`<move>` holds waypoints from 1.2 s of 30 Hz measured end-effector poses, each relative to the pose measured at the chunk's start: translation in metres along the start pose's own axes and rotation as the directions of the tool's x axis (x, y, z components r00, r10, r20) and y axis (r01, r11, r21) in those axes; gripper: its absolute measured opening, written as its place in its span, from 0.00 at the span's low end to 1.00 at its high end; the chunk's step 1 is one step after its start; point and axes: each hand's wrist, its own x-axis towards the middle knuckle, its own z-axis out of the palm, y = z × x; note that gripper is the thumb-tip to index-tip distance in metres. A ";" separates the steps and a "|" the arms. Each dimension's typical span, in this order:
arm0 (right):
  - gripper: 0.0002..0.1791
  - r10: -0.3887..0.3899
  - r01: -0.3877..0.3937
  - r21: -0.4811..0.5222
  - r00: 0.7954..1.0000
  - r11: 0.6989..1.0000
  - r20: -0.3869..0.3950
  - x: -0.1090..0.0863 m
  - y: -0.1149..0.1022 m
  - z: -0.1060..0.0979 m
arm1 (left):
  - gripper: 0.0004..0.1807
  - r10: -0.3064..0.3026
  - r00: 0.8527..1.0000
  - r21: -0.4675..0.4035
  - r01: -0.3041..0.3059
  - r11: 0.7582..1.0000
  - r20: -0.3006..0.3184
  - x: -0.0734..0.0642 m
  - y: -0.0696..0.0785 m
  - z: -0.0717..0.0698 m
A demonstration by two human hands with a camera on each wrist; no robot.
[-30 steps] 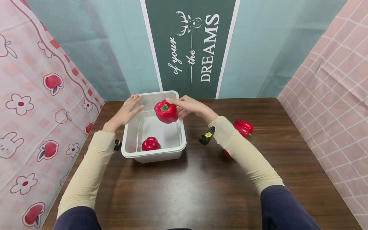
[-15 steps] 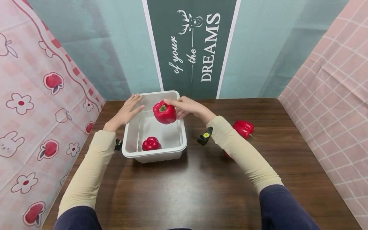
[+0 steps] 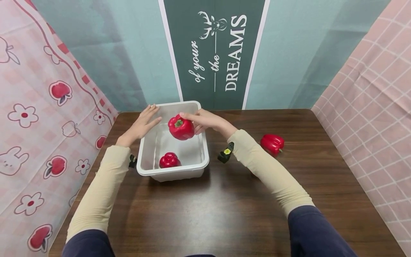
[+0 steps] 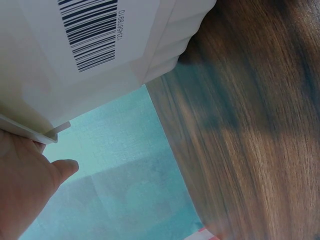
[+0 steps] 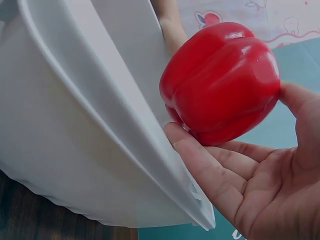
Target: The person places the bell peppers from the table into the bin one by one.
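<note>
My right hand [image 3: 205,120] grips a red bell pepper [image 3: 181,128] with a green stem, thumb on top and fingers beneath. The pepper hangs over the opening of a white plastic bin [image 3: 173,170], near its right wall. In the right wrist view the bell pepper [image 5: 222,82] is seen close, held above the rim. My left hand [image 3: 142,123] rests on the bin's left rim at the back, fingers straight. In the left wrist view the left hand [image 4: 30,185] is at the rim. Another red bell pepper [image 3: 169,160] lies inside the bin, front left.
A third red bell pepper [image 3: 272,143] lies on the brown wooden table [image 3: 205,217], right of my right forearm. A teal printed cloth [image 3: 282,57] hangs behind the table, with patterned pink cloths at both sides. A barcode label [image 4: 92,32] is on the bin's outer wall.
My right hand has moved slightly left and toward me with the bell pepper. My left hand stays on the rim. A red patch beside the right forearm is now covered.
</note>
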 end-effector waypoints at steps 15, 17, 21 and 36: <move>0.32 0.010 -0.010 -0.045 1.000 0.999 -0.004 0.013 -0.006 0.004 | 0.38 -0.005 1.000 -0.002 0.005 1.000 0.007 0.009 -0.002 -0.005; 0.32 0.020 -0.021 -0.045 1.000 0.999 -0.005 0.015 -0.007 0.005 | 0.38 -0.007 1.000 -0.004 0.007 1.000 0.012 0.011 -0.004 -0.006; 0.32 0.028 -0.030 -0.070 0.999 0.997 -0.024 0.015 -0.008 0.007 | 0.39 -0.009 1.000 -0.001 0.009 1.000 0.011 0.010 -0.004 -0.007; 0.25 -0.125 0.112 -0.092 0.982 0.989 -0.141 0.010 -0.013 0.000 | 0.38 0.010 1.000 -0.003 -0.010 1.000 -0.002 0.002 0.000 0.000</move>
